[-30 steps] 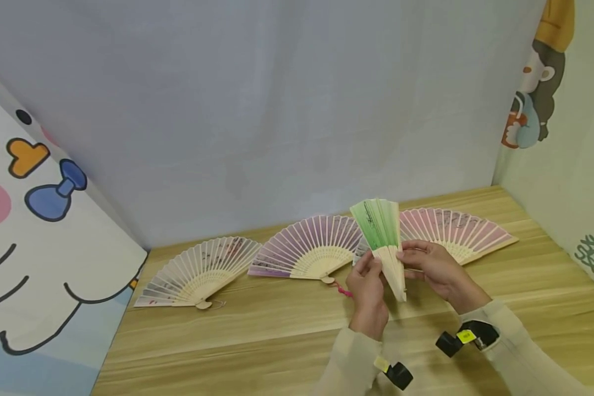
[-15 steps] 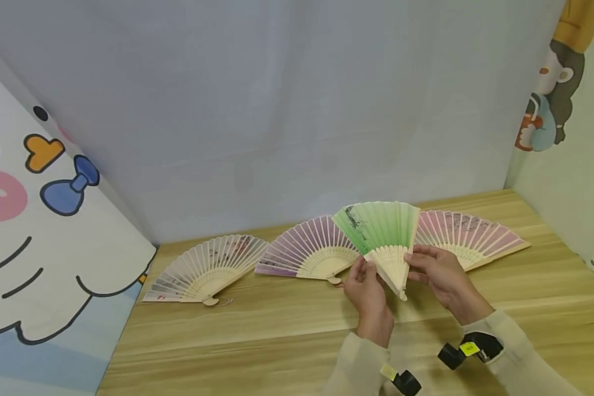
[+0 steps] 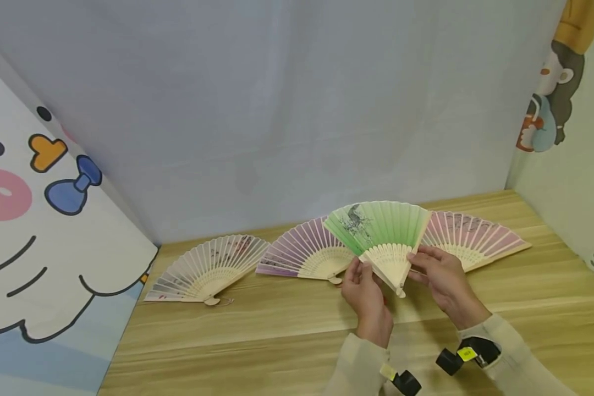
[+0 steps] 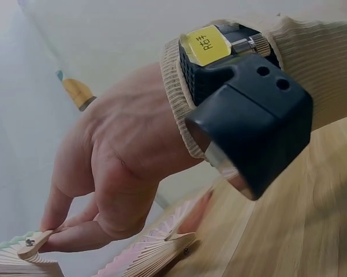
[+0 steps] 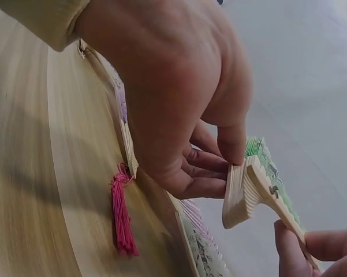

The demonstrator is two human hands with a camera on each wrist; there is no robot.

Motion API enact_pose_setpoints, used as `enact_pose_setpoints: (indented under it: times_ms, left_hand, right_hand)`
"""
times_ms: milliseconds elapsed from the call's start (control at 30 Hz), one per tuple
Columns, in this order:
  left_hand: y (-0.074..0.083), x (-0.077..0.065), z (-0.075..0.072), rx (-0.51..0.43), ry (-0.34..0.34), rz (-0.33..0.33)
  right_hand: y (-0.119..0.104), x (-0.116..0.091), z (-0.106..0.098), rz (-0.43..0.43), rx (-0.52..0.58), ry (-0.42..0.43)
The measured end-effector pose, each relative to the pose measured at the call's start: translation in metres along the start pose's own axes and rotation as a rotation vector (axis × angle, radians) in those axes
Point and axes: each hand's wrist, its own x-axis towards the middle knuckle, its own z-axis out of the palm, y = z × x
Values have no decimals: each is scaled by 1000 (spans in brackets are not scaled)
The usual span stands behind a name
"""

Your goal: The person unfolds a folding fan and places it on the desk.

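A green folding fan (image 3: 383,223) with a dark plant print is held up over the table, partly spread, its pivot end down. My left hand (image 3: 368,302) pinches its left outer stick between thumb and fingers. On the other side, my right hand (image 3: 445,283) grips the right outer stick. In the left wrist view the right hand (image 4: 115,161) bends toward the fan's pale ribs (image 4: 34,259). The right wrist view has the left hand (image 5: 173,81) pinching the stacked sticks (image 5: 237,196), with fingertips (image 5: 329,245) of the right hand at lower right.
Spread fans lie along the back of the wooden table (image 3: 227,341): a white-grey one (image 3: 210,264), a purple one (image 3: 317,239) and a pink one (image 3: 470,234). A pink tassel (image 5: 122,219) lies on the wood. A grey curtain (image 3: 277,110) hangs behind.
The green fan has gone from narrow to widely fanned, its left edge swinging left and its right edge right. The hands have moved slightly apart; the head view has shifted a little.
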Motion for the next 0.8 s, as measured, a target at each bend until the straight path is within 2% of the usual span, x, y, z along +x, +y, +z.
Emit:
enact_pose_setpoints:
  times_ms: [333,800]
  left_hand:
    - [2,2,1,-55,2,-13]
    - [2,-1,-2,-74,-4,-10]
  right_hand:
    - [-1,-1,4,-6,75,65]
    - [2,-4,11,-7,105,172]
